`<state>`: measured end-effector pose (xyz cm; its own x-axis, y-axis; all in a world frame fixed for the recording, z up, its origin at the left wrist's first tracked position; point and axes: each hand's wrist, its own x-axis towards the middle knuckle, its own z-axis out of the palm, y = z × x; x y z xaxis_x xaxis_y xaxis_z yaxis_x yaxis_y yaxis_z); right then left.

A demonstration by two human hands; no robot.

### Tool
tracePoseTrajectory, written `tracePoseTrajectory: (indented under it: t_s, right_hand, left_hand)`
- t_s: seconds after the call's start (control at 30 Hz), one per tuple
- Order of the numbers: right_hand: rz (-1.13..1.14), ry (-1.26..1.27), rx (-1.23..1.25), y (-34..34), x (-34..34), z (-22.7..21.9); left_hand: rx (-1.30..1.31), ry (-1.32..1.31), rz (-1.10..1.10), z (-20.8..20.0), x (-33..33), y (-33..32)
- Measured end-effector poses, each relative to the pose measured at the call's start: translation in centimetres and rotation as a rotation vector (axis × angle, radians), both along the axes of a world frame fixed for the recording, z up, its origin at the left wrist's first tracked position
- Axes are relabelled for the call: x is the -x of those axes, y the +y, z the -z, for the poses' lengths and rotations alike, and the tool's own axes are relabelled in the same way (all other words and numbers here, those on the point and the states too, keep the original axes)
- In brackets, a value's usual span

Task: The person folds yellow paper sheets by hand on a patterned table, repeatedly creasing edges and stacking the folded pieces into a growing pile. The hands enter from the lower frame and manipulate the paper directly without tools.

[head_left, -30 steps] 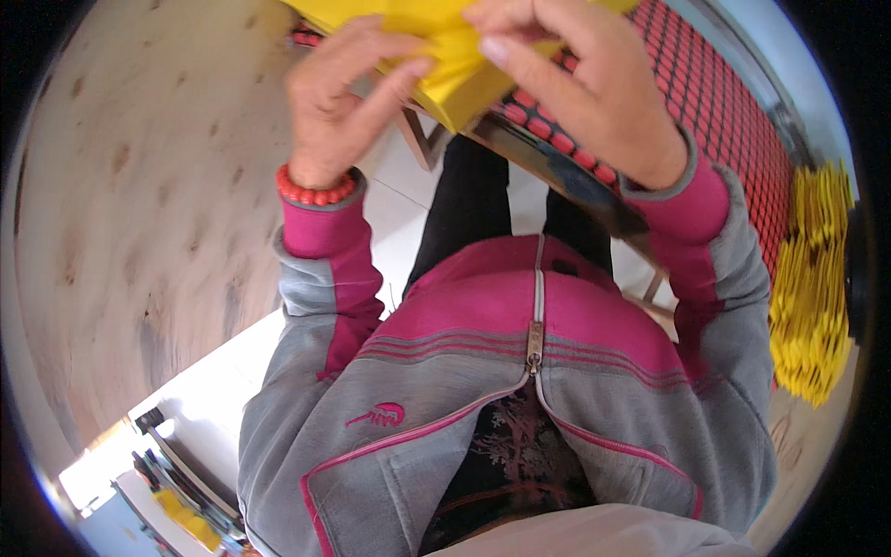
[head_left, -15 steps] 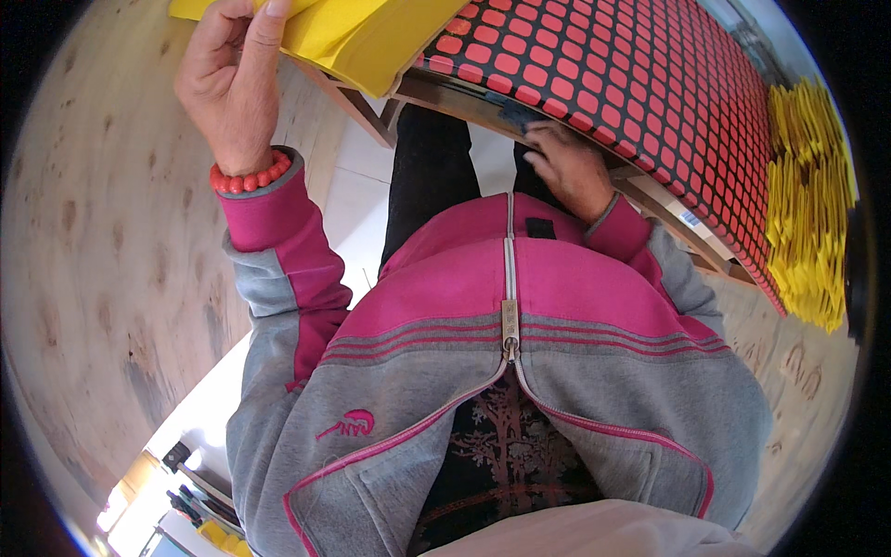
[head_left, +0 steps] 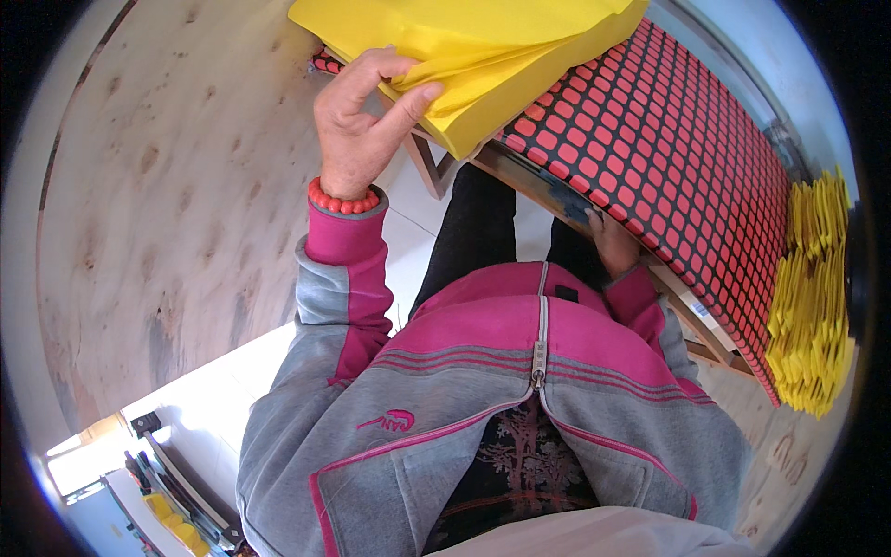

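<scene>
At the top of the view, my left hand (head_left: pixel 357 130) has its thumb and fingers closed on the near edge of a large yellow folded piece (head_left: pixel 520 56). It looks like a bag or layered sheet; whether paper or cloth I cannot tell. The piece lies over the left end of a table covered in red-and-black patterned cloth (head_left: pixel 668 148). Lower right, my right hand (head_left: pixel 614 245) is at the front edge of the table, just under the cloth's rim. Its fingers are partly hidden there. Close by, something dark blue (head_left: pixel 568 199) shows in the gap under the tabletop.
A tall stack of yellow folded pieces (head_left: pixel 812 297) stands at the table's right end. A large wooden board (head_left: pixel 167 223) fills the left side. Dark items and yellow things sit on a shelf (head_left: pixel 176 501) at the lower left. The table's wooden leg (head_left: pixel 429 167) stands near my legs.
The view has shifted, so everything sits lower and mostly further right. More of the yellow piece shows, still in my left hand. My right hand's fingers have drawn in at the table edge.
</scene>
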<state>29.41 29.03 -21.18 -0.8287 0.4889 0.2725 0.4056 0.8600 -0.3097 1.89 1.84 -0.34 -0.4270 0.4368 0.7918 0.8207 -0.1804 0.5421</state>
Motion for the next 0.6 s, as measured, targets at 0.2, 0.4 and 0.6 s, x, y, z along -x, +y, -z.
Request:
tracePoseTrajectory:
  t_s: [0.2,0.4,0.6]
  right_hand:
    - [-0.077,-0.085,-0.149,-2.5,-0.3,-4.1]
    - [-0.430,-0.126,0.197,-5.7,-0.5,-12.3]
    - [-0.697,0.052,0.261,-7.3,1.2,-19.6]
  left_hand:
    - [0.014,0.021,-0.008,-0.1,0.0,-0.3]
    - [0.026,0.034,0.000,-0.2,0.1,-0.4]
    - [0.036,0.117,-0.021,-0.4,0.4,-0.4]
